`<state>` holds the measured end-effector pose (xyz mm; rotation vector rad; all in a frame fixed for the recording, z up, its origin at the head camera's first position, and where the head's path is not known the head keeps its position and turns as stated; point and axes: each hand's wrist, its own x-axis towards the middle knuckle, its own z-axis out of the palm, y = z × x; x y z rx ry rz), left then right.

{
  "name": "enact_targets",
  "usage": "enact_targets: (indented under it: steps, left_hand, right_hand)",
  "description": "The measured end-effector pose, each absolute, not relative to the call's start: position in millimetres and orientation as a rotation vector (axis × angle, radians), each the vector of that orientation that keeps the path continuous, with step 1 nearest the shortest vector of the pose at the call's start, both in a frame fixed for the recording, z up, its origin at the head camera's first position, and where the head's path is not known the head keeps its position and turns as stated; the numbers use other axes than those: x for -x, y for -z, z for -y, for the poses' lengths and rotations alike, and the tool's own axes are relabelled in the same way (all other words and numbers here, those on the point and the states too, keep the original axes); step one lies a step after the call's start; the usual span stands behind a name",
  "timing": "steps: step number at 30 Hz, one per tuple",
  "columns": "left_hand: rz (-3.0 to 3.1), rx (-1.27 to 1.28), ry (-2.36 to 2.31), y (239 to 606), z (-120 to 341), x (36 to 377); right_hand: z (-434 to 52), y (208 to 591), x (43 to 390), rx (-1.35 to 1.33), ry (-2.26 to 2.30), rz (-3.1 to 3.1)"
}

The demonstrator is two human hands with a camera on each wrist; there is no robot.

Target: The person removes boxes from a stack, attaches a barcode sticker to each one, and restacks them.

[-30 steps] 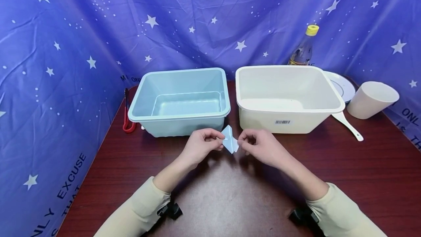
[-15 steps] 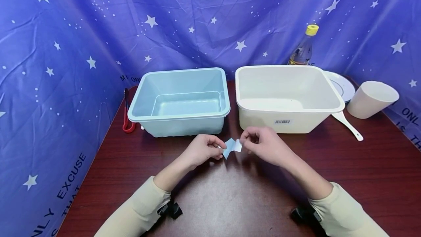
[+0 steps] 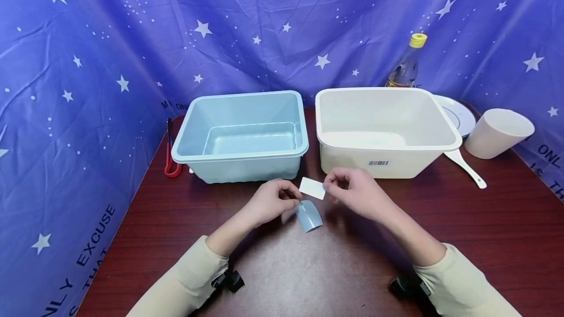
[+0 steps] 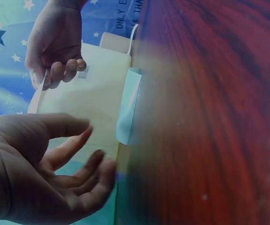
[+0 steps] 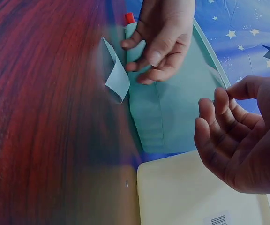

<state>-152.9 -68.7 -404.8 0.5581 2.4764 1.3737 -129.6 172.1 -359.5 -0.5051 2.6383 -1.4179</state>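
We are looking at two small paper slips between the hands. The blue slip (image 3: 309,215) is curling loose just under the left hand (image 3: 266,202), low over the surface (image 3: 308,268). The left wrist view is showing it edge-down against the wood, though we cannot tell whether it is fully resting there. The left hand's fingers (image 4: 74,154) are lying relaxed and spread, gripping nothing, which is why the blue slip is sitting free of them. The white slip (image 3: 312,188) is staying up off the wood, and the right hand (image 3: 357,192) appears to be pinching its edge with curled fingertips. Both hands are working near the front of the surface, where the slips are staying in easy reach. Just behind them a blue tub (image 3: 240,157) and a white tub (image 3: 387,149) are standing side by side, open tops up. A spoon (image 3: 467,168), a cup (image 3: 498,133), a plate (image 3: 460,114) and a bottle (image 3: 407,65) are crowding the far right corner.
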Motion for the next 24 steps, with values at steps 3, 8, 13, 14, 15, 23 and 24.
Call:
enact_targets:
  steps: [3,8,13,14,15,23,24]
  left_hand:
    - [-2.632,-0.593,-1.388,400.6,66.8,151.1]
    - [-2.736,-0.702,-1.564,393.5,61.8,144.1]
    - [-2.676,-0.870,-1.658,389.1,56.4,135.5]
    - [-2.664,-0.891,-1.652,388.3,55.4,134.0]
    - [-2.649,-0.901,-1.646,387.7,54.5,132.8]
    - [-2.540,-0.797,-1.677,386.4,53.0,131.0]
    - [-2.533,-0.779,-1.697,386.3,53.4,131.3]
  right_hand:
    - [-173.2,360.3,130.6,0.435,1.411,-2.653]
    - [-172.3,362.1,131.5,0.376,1.411,-2.702]
    - [-167.8,364.7,128.7,0.410,1.441,-2.677]
    - [-166.7,365.2,127.9,0.421,1.449,-2.669]
    - [-165.8,365.8,127.1,0.433,1.457,-2.658]
    - [-159.1,367.5,125.4,0.529,1.508,-2.574]
    - [-158.8,367.3,125.4,0.531,1.517,-2.554]
